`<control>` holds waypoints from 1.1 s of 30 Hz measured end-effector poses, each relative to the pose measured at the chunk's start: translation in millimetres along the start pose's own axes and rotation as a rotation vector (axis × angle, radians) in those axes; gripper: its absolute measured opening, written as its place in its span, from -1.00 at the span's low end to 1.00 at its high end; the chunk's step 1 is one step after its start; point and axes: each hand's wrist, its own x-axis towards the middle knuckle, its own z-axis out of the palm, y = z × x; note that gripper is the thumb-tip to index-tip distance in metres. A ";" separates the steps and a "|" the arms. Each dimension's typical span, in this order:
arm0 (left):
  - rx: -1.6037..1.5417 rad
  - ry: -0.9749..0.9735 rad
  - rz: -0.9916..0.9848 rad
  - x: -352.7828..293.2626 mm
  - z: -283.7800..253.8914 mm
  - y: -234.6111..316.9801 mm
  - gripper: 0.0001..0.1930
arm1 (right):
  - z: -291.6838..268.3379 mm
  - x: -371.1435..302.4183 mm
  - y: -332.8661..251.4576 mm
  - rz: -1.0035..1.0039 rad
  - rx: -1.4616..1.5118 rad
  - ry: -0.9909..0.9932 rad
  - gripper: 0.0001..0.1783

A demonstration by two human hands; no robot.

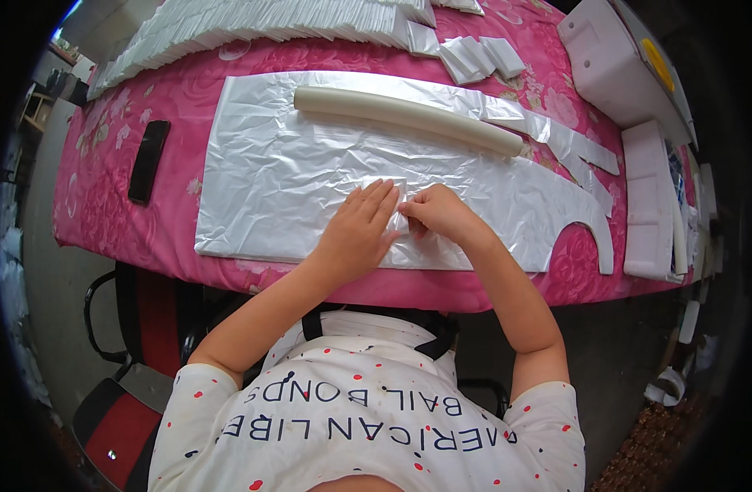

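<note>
White plastic carrier bags (261, 180) lie flat in a layer on the table, their handle ends pointing right. On top of them, close to the front edge, is a small folded white plastic bag (399, 190). My left hand (358, 230) rests flat over its left part, fingers stretched out. At its right edge, my right hand (438, 215) has its fingers curled in a pinch; the fingertips are partly hidden, and the bag's edge seems to be between them. A pale beige tube (400, 116) lies across the bags beyond both hands.
A pink flowered cloth (97, 205) covers the table. Long rows of folded white packets (269, 29) line the far side, with several loose packets (478, 59) beside them. A black phone (149, 162) lies left; white foam boxes (648, 197) stand right. A red-and-black chair (118, 430) is at lower left.
</note>
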 end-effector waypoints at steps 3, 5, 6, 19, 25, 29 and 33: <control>0.106 -0.143 -0.123 1.2 14.7 5.1 -0.17 | 1.2 -2.1 -1.9 -0.005 0.010 0.010 -0.68; 0.120 -0.147 -0.144 0.8 21.8 3.4 -0.07 | 2.4 -4.1 -2.3 -0.010 0.002 0.029 -0.68; 0.115 -0.154 -0.141 0.6 25.1 0.8 -0.02 | 3.9 -4.8 -2.0 -0.012 0.001 0.040 -0.68; -0.174 0.108 -0.173 -25.1 5.9 -2.8 0.02 | 32.5 -30.1 -11.5 -0.693 -0.936 0.571 -0.45; -1.139 -0.086 -0.969 -127.1 -39.3 7.2 -0.66 | 83.9 19.5 7.7 -0.809 -0.802 0.490 -0.23; -1.395 0.063 -1.367 -165.2 -43.9 23.0 -0.69 | 155.7 -5.8 3.0 -0.751 -0.697 0.319 -0.16; -1.528 0.261 -1.351 -181.2 -35.8 20.1 -0.71 | 201.0 -43.5 -1.5 -0.824 -0.539 0.101 -0.18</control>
